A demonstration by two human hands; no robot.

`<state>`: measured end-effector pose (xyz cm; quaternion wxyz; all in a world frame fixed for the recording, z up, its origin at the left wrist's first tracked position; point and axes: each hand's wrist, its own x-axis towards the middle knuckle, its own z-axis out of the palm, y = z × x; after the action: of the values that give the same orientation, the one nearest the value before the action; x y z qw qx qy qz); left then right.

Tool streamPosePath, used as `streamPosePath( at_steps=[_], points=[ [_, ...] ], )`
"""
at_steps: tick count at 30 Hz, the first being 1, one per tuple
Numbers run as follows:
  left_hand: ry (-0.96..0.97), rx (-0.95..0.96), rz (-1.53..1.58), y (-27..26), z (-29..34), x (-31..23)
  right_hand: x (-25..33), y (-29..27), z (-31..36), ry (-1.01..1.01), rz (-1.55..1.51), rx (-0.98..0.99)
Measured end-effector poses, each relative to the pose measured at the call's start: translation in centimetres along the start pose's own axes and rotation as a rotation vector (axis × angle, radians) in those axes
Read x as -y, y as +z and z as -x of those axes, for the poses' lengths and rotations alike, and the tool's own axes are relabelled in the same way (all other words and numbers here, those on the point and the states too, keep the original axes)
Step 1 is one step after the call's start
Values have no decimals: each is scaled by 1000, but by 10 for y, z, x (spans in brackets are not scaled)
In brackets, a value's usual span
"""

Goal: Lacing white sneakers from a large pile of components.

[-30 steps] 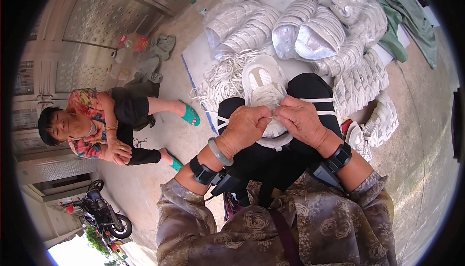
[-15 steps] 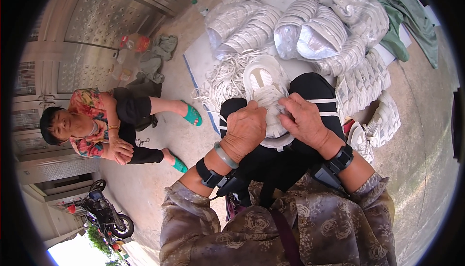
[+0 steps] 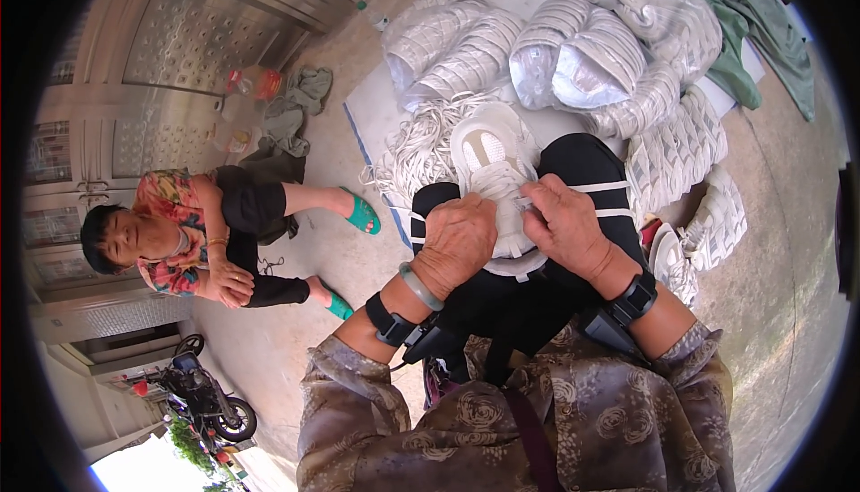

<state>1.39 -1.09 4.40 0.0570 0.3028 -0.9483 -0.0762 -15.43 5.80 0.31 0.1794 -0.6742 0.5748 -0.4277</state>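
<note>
A white sneaker (image 3: 489,145) rests between my knees, its toe pointing away from me. My left hand (image 3: 459,237) is closed at the left side of the lacing, fingertips pinching the white shoelace (image 3: 495,180). On the opposite side my right hand (image 3: 566,226) is bent in a pinch on the same lace, thumb against the fingers. The exact ends in my fingers are hidden. Left of the shoe's toe lies a heap of loose white laces (image 3: 428,147).
Bundles of white shoes in clear plastic (image 3: 466,49) lie on a pale sheet (image 3: 365,102) ahead. More stacked shoes (image 3: 678,147) stand at the right, with a green cloth (image 3: 730,26) beyond. A person (image 3: 202,237) sits at the left; a motorcycle (image 3: 202,389) stands lower left.
Both hands stay at the lacing, with only slight finger movement. The whole view has shifted a little; the shoe remains between my knees.
</note>
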Motion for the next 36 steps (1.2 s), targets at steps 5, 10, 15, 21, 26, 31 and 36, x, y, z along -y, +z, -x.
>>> streamPosePath(
  at_steps=[5, 10, 15, 21, 26, 31, 36],
  points=[
    [-4, 16, 14, 6, 1, 3, -3, 2, 0, -5, 32, -44],
    [-84, 114, 50, 8, -4, 5, 0, 4, -1, -18, 58, -44],
    [-118, 324, 64, 9, -20, 12, 2, 2, -2, -26, 90, -22],
    [-96, 284, 149, 14, -10, 12, 2, 3, 4, -34, 113, -27],
    [30, 181, 223, 18, -9, 16, 2, 0, 5, -32, 144, -54],
    [144, 68, 221, 14, -12, 15, 1, 0, 5, -24, 73, -98],
    [100, 36, 77, 12, -7, 4, 0, 1, 5, 62, -76, -98]
  ],
)
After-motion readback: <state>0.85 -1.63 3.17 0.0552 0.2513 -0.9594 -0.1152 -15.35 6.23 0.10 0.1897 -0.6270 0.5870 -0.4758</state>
